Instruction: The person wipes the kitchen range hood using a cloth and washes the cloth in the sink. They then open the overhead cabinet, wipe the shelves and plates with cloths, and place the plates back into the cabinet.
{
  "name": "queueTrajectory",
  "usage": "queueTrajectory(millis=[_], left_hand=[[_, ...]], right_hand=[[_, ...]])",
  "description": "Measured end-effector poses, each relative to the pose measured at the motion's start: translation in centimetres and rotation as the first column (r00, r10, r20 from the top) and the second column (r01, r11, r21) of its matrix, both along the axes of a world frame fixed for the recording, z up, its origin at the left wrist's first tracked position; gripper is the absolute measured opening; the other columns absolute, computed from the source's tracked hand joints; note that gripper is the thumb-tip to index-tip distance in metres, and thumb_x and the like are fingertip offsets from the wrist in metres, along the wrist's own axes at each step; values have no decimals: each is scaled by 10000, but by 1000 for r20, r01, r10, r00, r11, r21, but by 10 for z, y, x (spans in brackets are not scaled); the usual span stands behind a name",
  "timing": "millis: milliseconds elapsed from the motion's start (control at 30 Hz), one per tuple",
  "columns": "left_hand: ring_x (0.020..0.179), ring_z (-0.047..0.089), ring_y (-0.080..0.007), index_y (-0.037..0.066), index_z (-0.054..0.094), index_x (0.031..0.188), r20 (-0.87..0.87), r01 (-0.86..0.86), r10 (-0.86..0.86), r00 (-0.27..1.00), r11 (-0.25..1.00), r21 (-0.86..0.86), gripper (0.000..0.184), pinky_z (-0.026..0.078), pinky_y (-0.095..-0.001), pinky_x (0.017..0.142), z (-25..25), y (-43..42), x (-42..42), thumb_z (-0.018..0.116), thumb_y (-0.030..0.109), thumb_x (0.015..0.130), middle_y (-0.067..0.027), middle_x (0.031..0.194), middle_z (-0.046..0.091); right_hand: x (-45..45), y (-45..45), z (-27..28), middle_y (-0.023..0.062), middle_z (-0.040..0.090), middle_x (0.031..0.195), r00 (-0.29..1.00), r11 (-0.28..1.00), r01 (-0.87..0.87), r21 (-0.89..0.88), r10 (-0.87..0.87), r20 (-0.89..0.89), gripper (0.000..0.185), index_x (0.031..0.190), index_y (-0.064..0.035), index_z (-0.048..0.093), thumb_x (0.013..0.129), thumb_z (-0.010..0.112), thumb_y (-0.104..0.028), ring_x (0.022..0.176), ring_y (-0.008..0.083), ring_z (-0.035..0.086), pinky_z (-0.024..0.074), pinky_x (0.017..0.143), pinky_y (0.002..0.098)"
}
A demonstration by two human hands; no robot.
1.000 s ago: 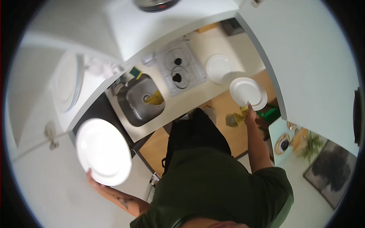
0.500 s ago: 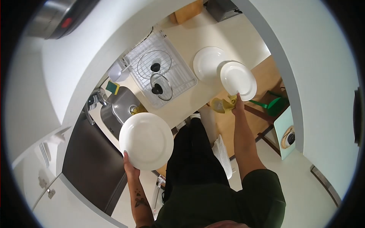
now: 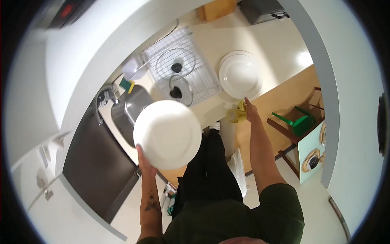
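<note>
My left hand (image 3: 146, 162) grips a large white plate (image 3: 168, 134) by its lower left rim, thumb on the upper face, holding it in the air by the sink. On the counter at the upper right, a white plate (image 3: 241, 77) lies over another one whose far rim shows behind it. My right hand (image 3: 251, 110) is beside the near rim of that stack, with a fingertip close to the edge; whether it touches is unclear. A crumpled yellow cloth (image 3: 240, 112) hangs from this hand, held in its partly hidden fingers.
A dish rack (image 3: 203, 79) holds two glass lids with black knobs. Left of it are a steel sink (image 3: 126, 112), a green and yellow sponge (image 3: 126, 85) and a dark cooktop (image 3: 97, 166). A wooden surface (image 3: 260, 130) and a green chair (image 3: 302, 124) are to the right.
The plate in my right hand has moved left onto the plate on the counter. My left hand has brought its plate up and rightward. The view has shifted slightly.
</note>
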State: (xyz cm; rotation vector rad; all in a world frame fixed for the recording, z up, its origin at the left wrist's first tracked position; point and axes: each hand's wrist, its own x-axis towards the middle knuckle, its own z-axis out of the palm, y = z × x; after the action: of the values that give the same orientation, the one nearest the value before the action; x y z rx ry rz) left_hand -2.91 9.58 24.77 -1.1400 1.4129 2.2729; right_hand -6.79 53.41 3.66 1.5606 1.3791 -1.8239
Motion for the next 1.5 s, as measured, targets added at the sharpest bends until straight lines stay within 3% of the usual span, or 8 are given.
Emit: queueTrajectory(millis=[300,333,367,500,700,800,1200,1500], left_hand=[[1177,420,-244,0,312,1313,-214,-47,63,975,996,81,577,349,-357,978,71,19,-12,357,431,933,-128,1292,415],[1185,412,-248,-9,304,1315,-202,-44,59,978,996,80,586,346,-359,981,80,17,-6,354,433,933,-135,1303,402],[1193,404,-252,-18,295,1317,-226,-36,55,973,996,85,595,342,-360,983,85,16,-14,350,434,933,-142,1315,388],[1205,388,-274,-4,239,1345,-373,86,-60,926,995,53,659,330,-376,992,102,10,-12,330,492,921,-156,1341,349],[1199,400,-259,-44,279,1313,-262,-12,21,965,999,35,633,328,-362,996,140,2,0,369,448,925,-168,1320,374],[1176,421,-258,-44,305,1300,-329,-53,19,944,994,-94,618,333,-348,986,154,-3,1,397,435,920,-172,1298,402],[853,519,-128,-54,544,1056,-504,-167,-20,863,932,-323,456,412,-261,774,198,30,1,380,357,949,-90,954,590],[840,546,-141,-81,538,1042,-552,-243,-179,815,759,-604,428,421,-255,776,222,18,21,394,312,952,-114,968,600]], right_hand=[[189,-61,85,133,583,818,978,823,208,-529,-169,122,328,946,-33,554,782,534,-316,801,282,584,490,780,406],[234,-68,93,152,596,853,837,825,-546,-146,530,-137,369,988,-26,561,761,556,-317,823,292,584,481,793,405],[246,-70,94,171,609,888,223,227,-907,354,973,-54,417,1030,-18,568,739,578,-317,846,302,584,472,805,404],[238,-110,141,222,604,1015,697,635,-629,448,716,-38,469,1065,-36,589,685,627,-306,920,311,597,461,777,399],[171,-111,187,157,614,835,376,276,-835,476,918,128,292,946,-11,562,715,637,-173,748,219,598,474,671,335],[136,-114,200,158,609,888,792,693,-299,656,564,-234,285,923,-16,569,674,631,-139,832,266,604,471,744,356],[12,-305,403,163,493,1152,-330,464,96,881,850,-411,359,1042,23,532,700,602,-61,1106,339,455,370,955,384],[-46,-309,426,174,457,1237,-110,522,237,819,852,-512,358,1079,29,521,736,598,-42,1149,361,416,345,974,397]])
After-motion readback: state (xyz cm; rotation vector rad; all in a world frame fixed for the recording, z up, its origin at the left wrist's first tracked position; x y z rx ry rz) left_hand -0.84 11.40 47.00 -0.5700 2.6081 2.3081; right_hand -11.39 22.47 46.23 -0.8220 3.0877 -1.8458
